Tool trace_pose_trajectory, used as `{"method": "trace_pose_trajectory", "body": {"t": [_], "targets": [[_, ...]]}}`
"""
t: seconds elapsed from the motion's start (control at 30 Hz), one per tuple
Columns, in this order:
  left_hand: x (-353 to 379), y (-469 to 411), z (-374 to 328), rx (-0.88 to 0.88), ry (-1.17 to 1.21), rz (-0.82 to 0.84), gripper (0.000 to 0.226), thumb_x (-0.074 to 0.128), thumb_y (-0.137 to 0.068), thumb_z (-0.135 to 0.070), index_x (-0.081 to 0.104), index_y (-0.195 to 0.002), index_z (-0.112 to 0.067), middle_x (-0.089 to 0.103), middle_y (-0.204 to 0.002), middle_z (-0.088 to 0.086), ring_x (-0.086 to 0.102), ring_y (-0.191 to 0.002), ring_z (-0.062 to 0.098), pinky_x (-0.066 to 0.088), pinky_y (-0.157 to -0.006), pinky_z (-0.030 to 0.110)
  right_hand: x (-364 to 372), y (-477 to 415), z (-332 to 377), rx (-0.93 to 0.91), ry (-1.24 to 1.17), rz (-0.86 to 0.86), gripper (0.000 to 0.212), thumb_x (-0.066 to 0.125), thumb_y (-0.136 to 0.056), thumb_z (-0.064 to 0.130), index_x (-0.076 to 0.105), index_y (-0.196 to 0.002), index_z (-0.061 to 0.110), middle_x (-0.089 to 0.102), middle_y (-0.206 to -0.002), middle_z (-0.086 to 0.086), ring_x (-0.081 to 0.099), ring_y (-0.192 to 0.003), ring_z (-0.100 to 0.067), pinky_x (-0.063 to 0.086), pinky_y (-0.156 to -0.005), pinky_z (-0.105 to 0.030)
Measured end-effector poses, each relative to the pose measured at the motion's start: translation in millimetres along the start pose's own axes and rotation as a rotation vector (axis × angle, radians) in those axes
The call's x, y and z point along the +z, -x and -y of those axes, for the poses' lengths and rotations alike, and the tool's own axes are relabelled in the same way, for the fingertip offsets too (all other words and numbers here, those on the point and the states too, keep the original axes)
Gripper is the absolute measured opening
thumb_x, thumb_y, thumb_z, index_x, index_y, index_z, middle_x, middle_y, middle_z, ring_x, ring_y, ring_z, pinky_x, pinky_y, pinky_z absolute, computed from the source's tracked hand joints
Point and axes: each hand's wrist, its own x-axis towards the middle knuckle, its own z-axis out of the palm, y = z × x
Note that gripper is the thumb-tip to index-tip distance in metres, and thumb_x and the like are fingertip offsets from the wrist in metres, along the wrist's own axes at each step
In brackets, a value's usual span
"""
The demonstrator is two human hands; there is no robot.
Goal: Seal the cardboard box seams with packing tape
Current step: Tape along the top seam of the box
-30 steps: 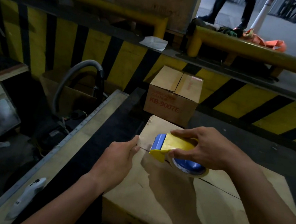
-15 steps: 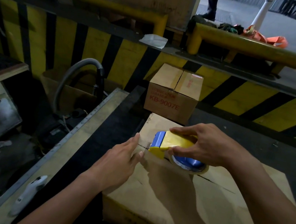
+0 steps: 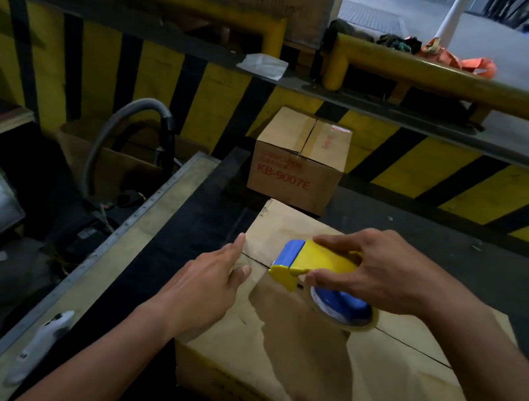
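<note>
A large cardboard box lies in front of me with its top flaps closed and a dark seam running across the top. My right hand grips a yellow and blue tape dispenser with a roll of clear tape, held on the seam near the box's left edge. My left hand rests on the box's left edge just left of the dispenser, fingers straight, thumb on the top.
A smaller cardboard box printed KB-9007E stands just behind the large one. A yellow and black striped wall with yellow rails runs behind. A grey hose arcs at the left. A white object lies on the bench's left rim.
My left hand has slid from the box's left side onto the top edge beside the dispenser. The dispenser has stayed at the seam's left end.
</note>
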Motion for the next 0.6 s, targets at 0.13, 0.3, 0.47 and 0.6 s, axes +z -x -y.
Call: {"method": "trace_pose_trajectory", "body": {"t": [0.13,0.3,0.47,0.6], "targets": [[0,6,-2,-0.009,-0.006,-0.018,0.065,0.036,-0.104,-0.054,0.008,-0.161,-0.037,0.055,-0.144,-0.003,0.055,-0.125,0.019,0.045,-0.107,0.046,-5,9,1,0.008,-0.043,-0.020,0.087,0.061,-0.062,0.079,0.044,-0.141,0.049,0.050,-0.143,0.009,0.045,-0.103,-0.005,0.040,-0.080,-0.024],[1,3,-11,-0.012,-0.011,-0.057,0.063,0.039,-0.104,-0.051,0.015,-0.160,-0.038,0.061,-0.123,-0.008,0.061,-0.098,0.010,0.053,-0.088,0.035,-17,9,8,0.018,-0.105,-0.098,0.087,0.063,-0.061,0.078,0.050,-0.140,0.044,0.055,-0.137,0.010,0.047,-0.100,-0.004,0.041,-0.074,-0.020],[0,7,-12,0.007,0.014,-0.088,0.060,0.041,-0.105,-0.048,0.020,-0.160,-0.037,0.063,-0.125,-0.009,0.061,-0.102,0.007,0.051,-0.088,0.032,-3,15,6,0.079,-0.035,-0.038,0.079,0.068,-0.069,0.074,0.048,-0.140,0.046,0.051,-0.140,0.010,0.046,-0.098,-0.004,0.042,-0.080,-0.026],[1,8,-11,0.005,0.022,-0.106,0.059,0.042,-0.104,-0.048,0.023,-0.160,-0.037,0.059,-0.139,-0.007,0.058,-0.120,0.016,0.049,-0.099,0.037,12,11,0,0.092,0.048,0.013,0.079,0.065,-0.070,0.076,0.042,-0.142,0.050,0.049,-0.144,0.008,0.047,-0.105,-0.009,0.044,-0.084,-0.028]]}}
